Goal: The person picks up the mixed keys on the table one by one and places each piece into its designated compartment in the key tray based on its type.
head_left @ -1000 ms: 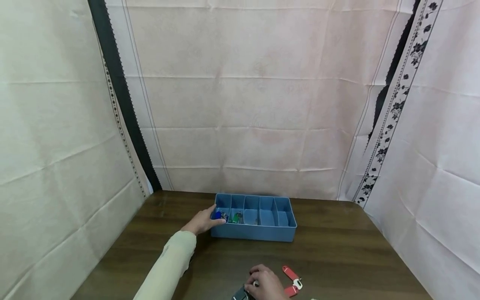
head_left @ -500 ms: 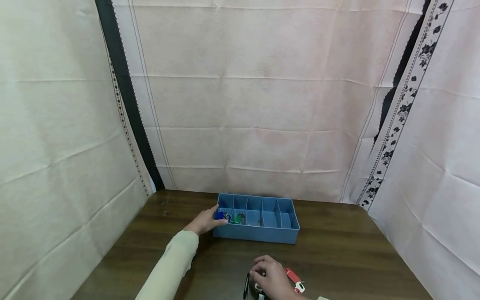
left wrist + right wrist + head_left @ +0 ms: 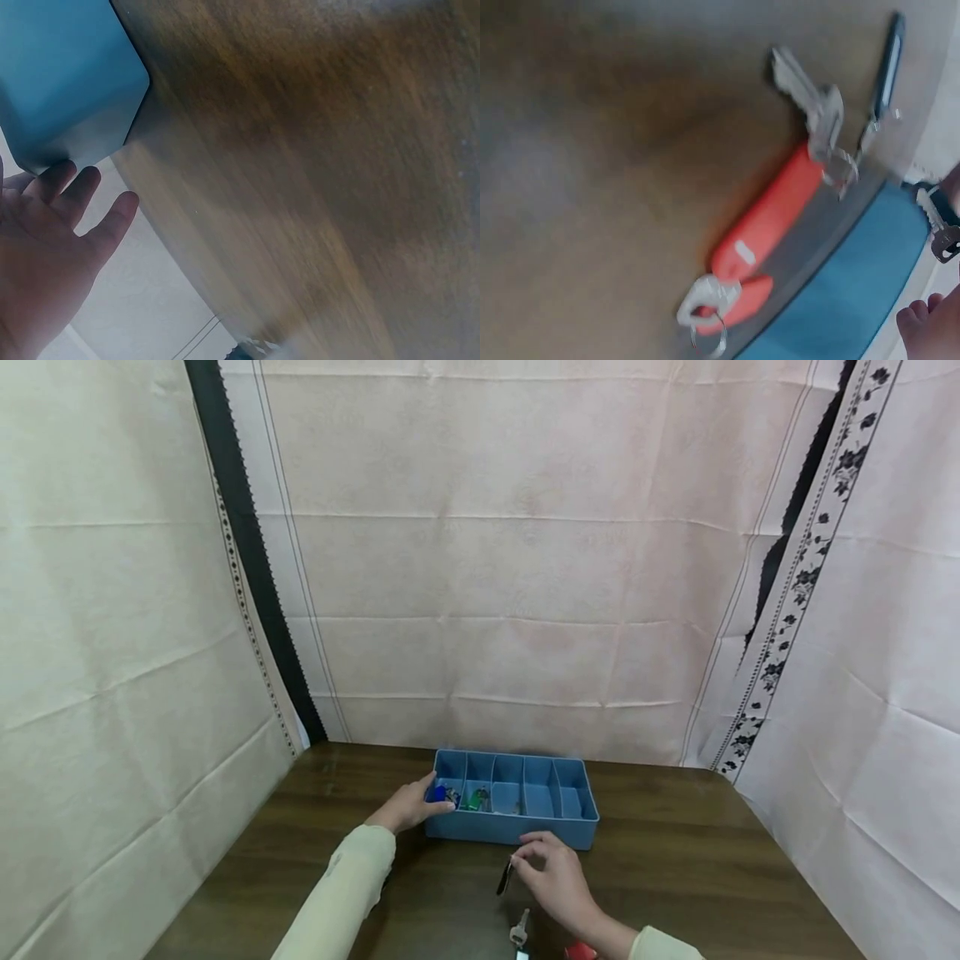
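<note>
In the head view my left hand [image 3: 408, 805] rests at the left end of a blue compartment box [image 3: 512, 830], its thumb along the front rim. The left wrist view shows fairly straight fingers [image 3: 112, 221] at the box's end. My right hand [image 3: 557, 881] is raised just in front of the box, pinching a key with a dark tag [image 3: 505, 878]. In the right wrist view that key [image 3: 936, 217] hangs by the fingers, partly cut off. Blue-tagged keys [image 3: 441, 793] lie in the leftmost compartment, green-tagged keys [image 3: 477, 800] in the one beside it.
On the brown table [image 3: 660, 860] lies a loose key [image 3: 519, 931], with a red tag [image 3: 580, 951] to its right. The right wrist view shows red key tags [image 3: 769, 214] and another dark-tagged key [image 3: 889, 67]. Pale cloth [image 3: 487, 568] hangs behind and at both sides.
My right hand has picked the dark-tagged key off the table and moved forward with it, close to the box's front. My left hand has stayed at the box's left end.
</note>
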A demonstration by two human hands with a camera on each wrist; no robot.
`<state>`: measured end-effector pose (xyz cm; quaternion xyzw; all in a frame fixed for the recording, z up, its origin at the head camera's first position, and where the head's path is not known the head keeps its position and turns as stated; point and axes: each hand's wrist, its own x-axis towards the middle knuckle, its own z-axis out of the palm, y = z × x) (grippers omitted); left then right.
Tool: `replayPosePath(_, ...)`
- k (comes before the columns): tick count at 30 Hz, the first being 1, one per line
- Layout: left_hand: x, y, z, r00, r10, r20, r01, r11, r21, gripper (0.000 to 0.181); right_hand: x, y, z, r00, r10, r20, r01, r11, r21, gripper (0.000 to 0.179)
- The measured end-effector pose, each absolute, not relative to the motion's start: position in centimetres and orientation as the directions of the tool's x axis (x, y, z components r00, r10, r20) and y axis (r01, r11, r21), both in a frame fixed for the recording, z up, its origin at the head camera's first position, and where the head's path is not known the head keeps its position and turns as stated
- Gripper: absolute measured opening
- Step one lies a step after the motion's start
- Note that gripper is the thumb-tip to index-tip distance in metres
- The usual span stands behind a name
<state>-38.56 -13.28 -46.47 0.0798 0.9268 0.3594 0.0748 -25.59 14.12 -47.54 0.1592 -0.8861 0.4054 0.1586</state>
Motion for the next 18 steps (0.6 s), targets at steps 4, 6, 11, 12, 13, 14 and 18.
replayPosePath(4,-38.5,-13.4,-46.8,-0.978,0.189,-0.083,0.083,0.726,0.683,0.094,-26.8,14.4,-47.0,-0.878,-0.107,0.467,-0.427,0.617,-0.661,0.01)
replayPosePath(6,-38.5,-13.5,-46.8,-0.979,0.19,-0.081,0.084,0.724,0.685,0.094,-27.3,14.7,-46.6,-0.863,-0.08,0.498,-0.436,0.616,-0.656,0.009)
replayPosePath(11,-38.7,-13.4,-46.8,-0.979,0.19,-0.078,0.084,0.717,0.693,0.093,-28.6,15.7,-45.7,-0.856,-0.024,0.516,-0.42,0.616,-0.667,0.005)
replayPosePath(12,-38.7,-13.4,-46.8,-0.978,0.192,-0.076,0.086,0.712,0.697,0.092,-28.8,16.0,-45.5,-0.858,-0.017,0.514,-0.414,0.616,-0.67,0.004)
replayPosePath(13,-38.7,-13.4,-46.8,-0.978,0.191,-0.078,0.083,0.71,0.699,0.092,-29.1,16.2,-45.3,-0.862,-0.01,0.507,-0.405,0.615,-0.676,0.003)
replayPosePath(14,-38.8,-13.4,-46.8,-0.978,0.193,-0.075,0.086,0.708,0.701,0.091,-29.3,16.3,-45.2,-0.864,-0.001,0.503,-0.398,0.612,-0.683,0.004)
replayPosePath(18,-38.8,-13.3,-46.7,-0.978,0.199,-0.062,0.096,0.695,0.712,0.088,-30.3,16.9,-44.5,-0.862,0.031,0.507,-0.384,0.612,-0.691,0.006)
